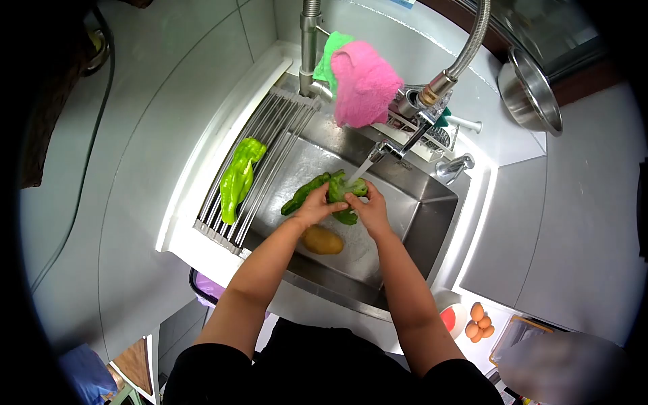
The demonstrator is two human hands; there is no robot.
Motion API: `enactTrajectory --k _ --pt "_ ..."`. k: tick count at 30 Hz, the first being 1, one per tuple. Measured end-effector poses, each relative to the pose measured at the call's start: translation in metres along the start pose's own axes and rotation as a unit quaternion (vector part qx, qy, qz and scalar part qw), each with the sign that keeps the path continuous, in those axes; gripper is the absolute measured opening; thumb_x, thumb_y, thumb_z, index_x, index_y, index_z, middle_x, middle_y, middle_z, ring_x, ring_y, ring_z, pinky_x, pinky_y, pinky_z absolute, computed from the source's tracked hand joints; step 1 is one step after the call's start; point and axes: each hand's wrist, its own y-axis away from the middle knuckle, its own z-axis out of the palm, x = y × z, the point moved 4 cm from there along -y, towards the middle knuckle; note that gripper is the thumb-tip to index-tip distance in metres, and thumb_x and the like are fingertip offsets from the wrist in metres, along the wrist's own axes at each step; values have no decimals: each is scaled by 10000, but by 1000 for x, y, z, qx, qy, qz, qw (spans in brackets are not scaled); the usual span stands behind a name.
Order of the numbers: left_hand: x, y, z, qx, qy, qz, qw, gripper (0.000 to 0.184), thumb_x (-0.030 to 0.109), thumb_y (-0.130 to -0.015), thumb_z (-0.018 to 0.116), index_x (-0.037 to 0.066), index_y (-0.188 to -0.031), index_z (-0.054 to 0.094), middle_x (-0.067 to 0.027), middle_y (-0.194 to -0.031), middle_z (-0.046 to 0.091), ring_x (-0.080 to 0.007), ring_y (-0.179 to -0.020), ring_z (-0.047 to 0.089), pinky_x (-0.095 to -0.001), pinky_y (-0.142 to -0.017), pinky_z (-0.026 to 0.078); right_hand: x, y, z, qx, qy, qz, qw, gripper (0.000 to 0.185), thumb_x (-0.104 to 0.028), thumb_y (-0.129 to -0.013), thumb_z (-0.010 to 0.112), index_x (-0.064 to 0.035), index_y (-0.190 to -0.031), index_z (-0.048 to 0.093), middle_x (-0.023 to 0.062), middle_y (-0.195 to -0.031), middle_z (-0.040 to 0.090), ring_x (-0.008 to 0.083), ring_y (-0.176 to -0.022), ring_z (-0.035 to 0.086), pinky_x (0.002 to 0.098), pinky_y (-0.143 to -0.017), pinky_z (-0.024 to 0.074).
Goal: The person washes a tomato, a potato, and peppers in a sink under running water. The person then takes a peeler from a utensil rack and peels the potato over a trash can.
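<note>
- Well, from where I stand, the left hand point(316, 208) and the right hand point(372, 210) are both closed around one green pepper point(337, 188), fingers curled at its sides, a narrow grip shared between them.
- That pepper is over the sink point(432, 214), right under the stream running from the faucet point(386, 148).
- I'd judge it light and hollow, its walls crisp rather than soft; a hard squeeze could split them.
- Wet skin like that looks slippery, so a spread hold on both flanks seems wiser than a pinch; the stem end, if firm, would probably give a good purchase. I cannot make out from here which end that is.
- Just beside the left hand, a darker green pepper point(302, 195) lies in the sink; it would likely handle the same way.
- Nearer the person sits a potato point(322, 240), surely denser and sturdier, best cupped around its middle.
- Off to the left, a bright green pepper point(236, 179) rests lengthwise on the drying rack point(278, 126), untouched by either hand.
</note>
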Motion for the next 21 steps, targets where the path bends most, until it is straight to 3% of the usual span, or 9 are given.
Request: enactTrajectory --k 3,6,13,16,19,21 --pt "2 0 -1 32 -9 22 999 544 67 -700 701 15 -1177 444 -57 -1011 577 -125 -907 543 -259 -807 438 -1 0 -1 -25 -17 29 999 359 -92 -765 629 -6 -1090 504 44 -879 580 101 -758 528 220 -629 437" --pt "8 2 -1 43 0 6 999 492 44 -698 692 13 -1141 481 -47 -981 589 -113 -884 548 -251 -792 441 -1 0 -2 -13 -60 54 997 358 -91 -772 620 -16 -1100 498 37 -881 577 100 -736 524 225 -612 437" --pt "-1 -1 -6 34 71 22 997 340 73 -761 642 39 -1083 537 -5 -931 595 -85 -817 544 -227 -716 458 12 -3 -4 -23 -135 96 986 351 -140 -797 595 -30 -1113 487 43 -915 567 110 -779 526 245 -648 443" --pt "-13 3 -2 65 122 -30 990 262 133 -776 642 8 -997 582 -32 -885 612 -96 -776 563 -223 -697 460 35 1 -8 24 -196 156 968 355 -209 -815 577 -40 -1113 483 45 -930 561 127 -796 528 263 -655 447" --pt "-34 7 8 151 178 -96 968 304 230 -796 628 -14 -971 586 -60 -864 616 -115 -741 571 -239 -676 463 47 14 -4 64 -266 219 937 398 -302 -824 568 -36 -1106 482 42 -927 554 143 -799 528 281 -644 449" --pt "-44 10 9 230 75 -90 966 365 292 -794 623 -34 -953 583 -89 -853 615 -134 -733 572 -258 -659 463 34 31 6 131 -140 259 947 481 -373 -813 576 -8 -1107 471 57 -931 545 145 -814 524 289 -639 449"
